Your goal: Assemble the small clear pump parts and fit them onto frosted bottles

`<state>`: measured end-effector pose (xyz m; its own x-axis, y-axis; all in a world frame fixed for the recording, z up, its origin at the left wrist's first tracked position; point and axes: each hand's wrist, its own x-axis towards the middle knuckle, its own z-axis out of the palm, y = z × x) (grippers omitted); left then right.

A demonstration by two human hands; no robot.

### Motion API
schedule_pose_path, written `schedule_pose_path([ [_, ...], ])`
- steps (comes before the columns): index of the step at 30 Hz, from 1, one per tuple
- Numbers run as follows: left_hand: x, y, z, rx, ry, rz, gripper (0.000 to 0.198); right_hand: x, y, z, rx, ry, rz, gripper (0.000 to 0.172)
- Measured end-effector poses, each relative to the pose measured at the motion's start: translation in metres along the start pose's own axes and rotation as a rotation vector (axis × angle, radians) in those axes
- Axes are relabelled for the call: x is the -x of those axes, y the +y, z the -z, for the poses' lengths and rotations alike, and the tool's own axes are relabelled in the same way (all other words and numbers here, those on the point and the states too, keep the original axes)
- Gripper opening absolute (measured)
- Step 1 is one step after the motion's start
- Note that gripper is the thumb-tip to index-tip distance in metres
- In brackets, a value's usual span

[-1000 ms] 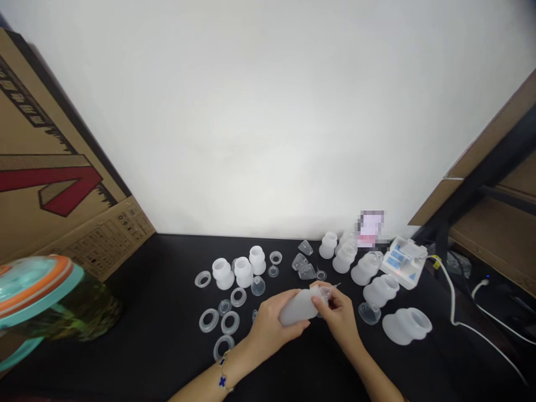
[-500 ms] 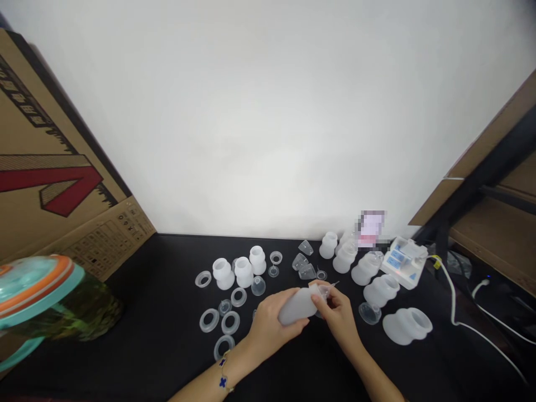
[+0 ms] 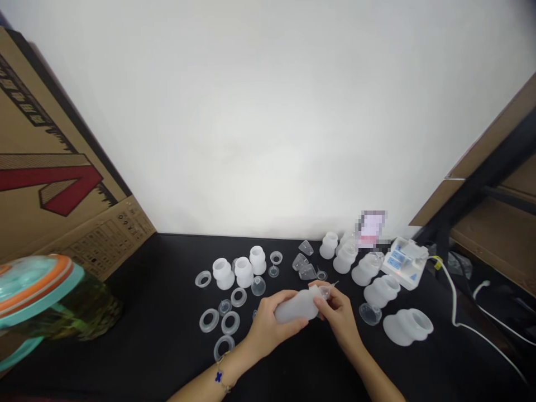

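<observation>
My left hand (image 3: 268, 326) is wrapped round the body of a frosted white baby bottle (image 3: 295, 307), which lies tilted with its mouth to the right. At that mouth my right hand (image 3: 337, 310) pinches a clear, soft-looking teat-like piece (image 3: 324, 291) with a thin tip sticking out. Its fingers partly hide where the piece meets the bottle. Left of my hands lie several translucent rings (image 3: 209, 320), a small clear teat (image 3: 225, 306) and a clear dome (image 3: 258, 286). Another clear dome (image 3: 370, 314) is to the right of my right hand.
White bottles (image 3: 223, 273) stand behind on the left. More bottles (image 3: 381, 290) form a row on the right, one lying nearest me (image 3: 407, 326). Clear cups (image 3: 307, 272) lie at the back. A white power strip (image 3: 404, 262) with a cable, a large jar (image 3: 84, 307) and cardboard (image 3: 62, 128) flank the table.
The bottle has shifted slightly left and its mouth end has turned a little in my hands. My left wrist has moved slightly left. The things on the table stay put.
</observation>
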<state>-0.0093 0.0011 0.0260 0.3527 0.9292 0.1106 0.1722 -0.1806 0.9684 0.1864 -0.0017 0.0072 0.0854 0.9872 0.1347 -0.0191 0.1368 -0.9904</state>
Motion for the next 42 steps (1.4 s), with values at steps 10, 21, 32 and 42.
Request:
schedule_pose_path([
  [10,-0.0073,-0.0069,0.0021,0.38,-0.127,0.103,0.04,0.0001,-0.0034,0.0008,-0.025,-0.023,0.012,0.047],
  [21,-0.0059,-0.008,0.0035,0.573,-0.204,0.245,0.042,0.0003,-0.005,0.0002,-0.037,-0.041,0.033,0.048],
  [32,-0.0084,-0.0079,0.004,0.441,-0.196,0.184,0.046,-0.0004,-0.0075,0.003,0.056,-0.047,0.071,0.046],
  [42,-0.0083,-0.0067,0.0026,0.289,-0.126,0.061,0.045,-0.0026,-0.0027,0.005,0.116,-0.039,0.072,0.045],
])
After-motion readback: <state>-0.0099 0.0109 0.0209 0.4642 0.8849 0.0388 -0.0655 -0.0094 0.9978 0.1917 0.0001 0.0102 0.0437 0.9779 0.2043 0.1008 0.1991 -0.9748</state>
